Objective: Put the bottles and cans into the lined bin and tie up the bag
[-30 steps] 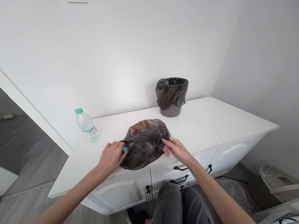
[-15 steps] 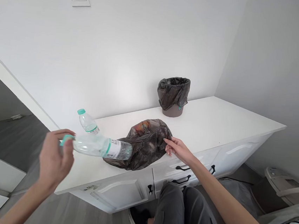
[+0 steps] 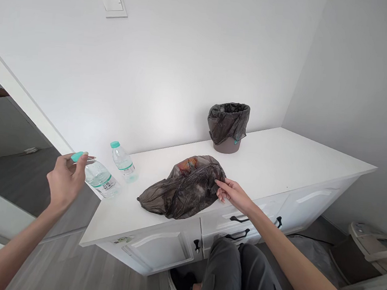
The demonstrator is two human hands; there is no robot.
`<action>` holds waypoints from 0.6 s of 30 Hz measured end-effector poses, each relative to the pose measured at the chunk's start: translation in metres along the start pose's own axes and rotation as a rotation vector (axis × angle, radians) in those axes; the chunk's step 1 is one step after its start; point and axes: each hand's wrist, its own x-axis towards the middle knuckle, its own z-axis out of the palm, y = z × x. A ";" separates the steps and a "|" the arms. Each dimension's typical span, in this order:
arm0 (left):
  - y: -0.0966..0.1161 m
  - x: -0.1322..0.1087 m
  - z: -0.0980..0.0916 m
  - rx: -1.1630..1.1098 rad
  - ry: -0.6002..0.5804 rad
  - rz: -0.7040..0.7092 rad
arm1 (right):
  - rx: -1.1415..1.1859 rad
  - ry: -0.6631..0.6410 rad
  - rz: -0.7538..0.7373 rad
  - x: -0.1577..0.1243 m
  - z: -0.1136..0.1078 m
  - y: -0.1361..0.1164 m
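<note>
My left hand (image 3: 67, 176) grips a clear plastic bottle (image 3: 103, 179) by its green cap. The bottle tilts a little and its base is at the left end of the white countertop; whether it rests there I cannot tell. Just behind it stands a second clear bottle (image 3: 123, 161) with the same green cap. A dark, see-through plastic garbage bag (image 3: 182, 192) lies crumpled on the counter, with something orange showing inside. At the bag's right edge, my right hand (image 3: 230, 194) pinches the film between thumb and fingers.
A small brown trash can (image 3: 227, 143) with a dark liner folded over its rim stands against the wall. The white countertop (image 3: 301, 160) runs right to a side wall. Drawers with black handles (image 3: 239, 219) lie below its front edge. A mirror-like panel (image 3: 7, 154) is at left.
The bottle in my left hand has swung from lying sideways over the bag to nearly upright, left beside the other bottle. My right hand keeps its hold on the bag.
</note>
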 end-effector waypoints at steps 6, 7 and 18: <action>-0.011 0.002 0.029 -0.077 -0.024 0.002 | 0.007 0.011 -0.006 0.005 -0.004 0.006; -0.012 0.002 0.032 -0.089 -0.029 0.007 | 0.009 0.010 -0.003 0.005 -0.004 0.006; -0.032 0.008 0.054 -0.094 -0.169 -0.025 | 0.025 0.005 0.006 0.001 0.001 -0.003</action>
